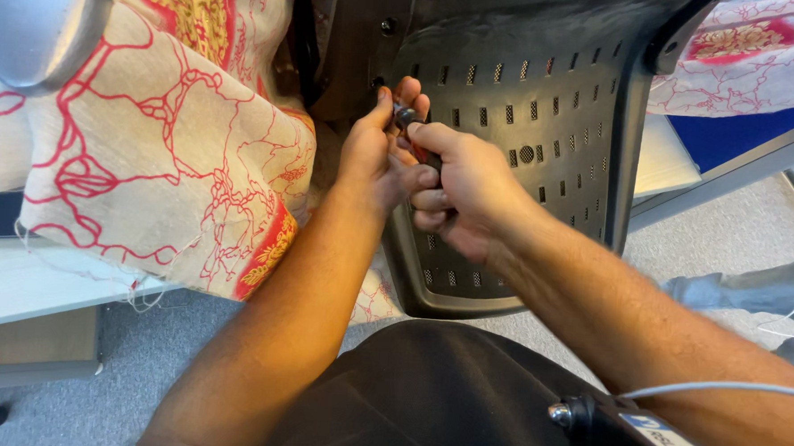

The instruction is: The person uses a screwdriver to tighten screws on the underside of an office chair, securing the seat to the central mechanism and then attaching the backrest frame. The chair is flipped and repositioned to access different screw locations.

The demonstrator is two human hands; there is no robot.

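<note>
Head view is directed downward at two bare forearms that meet in front of a dark plastic chair shell (544,122), which is pierced by rows of small slots. The right hand (465,190) is clenched around a screwdriver (416,142) with a red and dark handle; only a short part of the tool is seen between the fingers, and its tip is pointed up and to the left, toward the edge of the shell. The left hand (373,151) is placed just beside the right one, touching it, and its fingertips are pressed against the upper end of the tool, close to a small dark screw hole (378,83) in the shell. Whether the tip is seated in the hole cannot be told, because it is hidden by the fingers. To the left, a cream cloth with red line pattern (160,141) is draped over a light table (29,278). A grey carpet floor (736,229) is seen below, and a thin white cable (720,389) is laid across the right forearm.
</note>
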